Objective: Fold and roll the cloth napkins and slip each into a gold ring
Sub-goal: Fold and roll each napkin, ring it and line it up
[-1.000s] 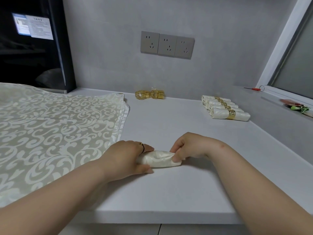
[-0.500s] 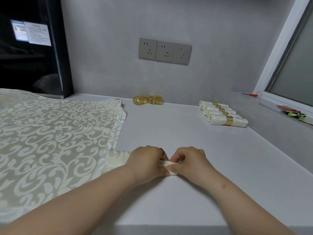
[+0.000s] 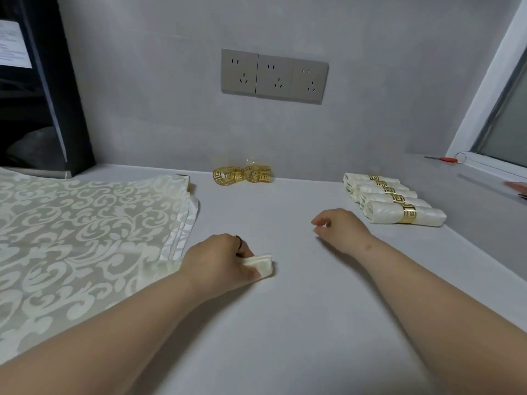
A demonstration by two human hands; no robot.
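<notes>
My left hand [image 3: 219,259] presses down on a rolled cream napkin [image 3: 261,264] on the grey counter; only the roll's right end shows past my fingers. My right hand [image 3: 340,226] hovers apart from it, farther back and to the right, fingers loosely curled and holding nothing. Loose gold rings [image 3: 242,174] lie by the back wall, some inside a clear bag. Several finished napkin rolls [image 3: 382,199], each in a gold ring, lie side by side at the right.
A stack of flat cream patterned napkins [image 3: 79,232] covers the counter's left side. A black appliance [image 3: 42,89] stands at the back left. Wall sockets [image 3: 273,75] sit above the rings. A window sill [image 3: 484,166] with red-handled scissors [image 3: 445,159] runs along the right.
My right hand has let go of the roll and moved up and right, away from it. My left hand still holds the roll down. The camera has come closer to the wall.
</notes>
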